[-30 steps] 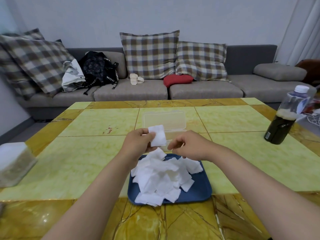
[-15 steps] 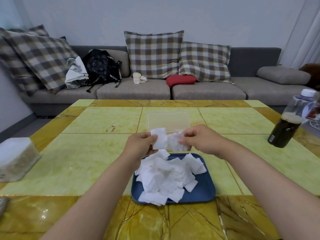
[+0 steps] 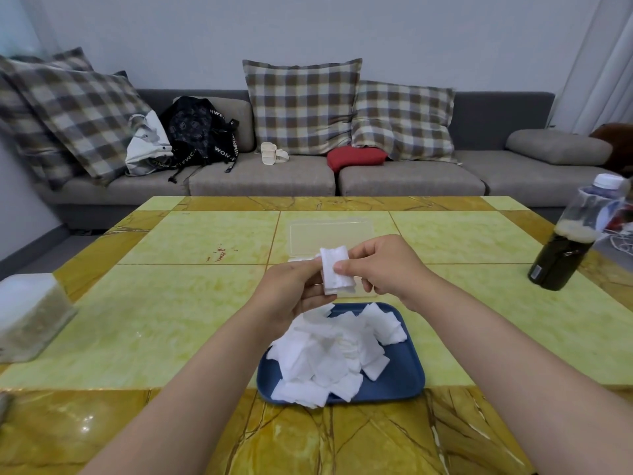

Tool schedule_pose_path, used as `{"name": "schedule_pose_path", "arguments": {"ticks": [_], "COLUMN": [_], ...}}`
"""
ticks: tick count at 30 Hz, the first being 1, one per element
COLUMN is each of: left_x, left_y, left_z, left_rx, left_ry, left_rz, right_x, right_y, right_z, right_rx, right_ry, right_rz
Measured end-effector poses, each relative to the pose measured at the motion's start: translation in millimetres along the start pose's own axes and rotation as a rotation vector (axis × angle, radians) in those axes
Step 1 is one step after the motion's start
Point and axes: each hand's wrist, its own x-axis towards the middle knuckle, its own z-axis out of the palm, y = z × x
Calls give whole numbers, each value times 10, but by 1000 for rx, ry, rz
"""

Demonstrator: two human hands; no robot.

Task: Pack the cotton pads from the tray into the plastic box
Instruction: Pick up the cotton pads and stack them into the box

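A small stack of white cotton pads [image 3: 335, 270] is held upright between both hands above the table. My left hand [image 3: 291, 296] grips the stack from below and the left. My right hand [image 3: 380, 265] pinches its right edge with thumb and fingers. Below them a blue tray [image 3: 404, 375] holds a loose heap of white cotton pads [image 3: 329, 354]. The clear plastic box [image 3: 330, 234] lies on the table just beyond my hands, its lid open; its near part is hidden behind the hands and the stack.
A dark bottle with a white cap [image 3: 579, 234] stands at the table's right edge. A white-lidded container [image 3: 29, 313] sits at the left edge. Behind the yellow-green table [image 3: 171, 303] is a grey sofa [image 3: 411, 180] with checked cushions and a black bag.
My right hand rose from the tray with a pad and brought it against the pad in my left hand. Both hands now hold the pads together as one stack.
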Motion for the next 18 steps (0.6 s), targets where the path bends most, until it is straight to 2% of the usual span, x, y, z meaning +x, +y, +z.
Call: {"name": "schedule_pose_path", "arguments": {"ticks": [6, 14, 18], "left_x": [-18, -23, -12], "left_y": [69, 96, 99], "left_z": [-86, -144, -225], "left_rx": [64, 83, 239], "left_ry": [36, 39, 119], "left_rz": [6, 25, 102], "right_x": [37, 88, 102], "right_y": [-85, -77, -66], "right_z": [64, 162, 245], "right_rx": [-134, -98, -92], "right_ry": [-30, -10, 30], "right_rz": [-126, -82, -81]}}
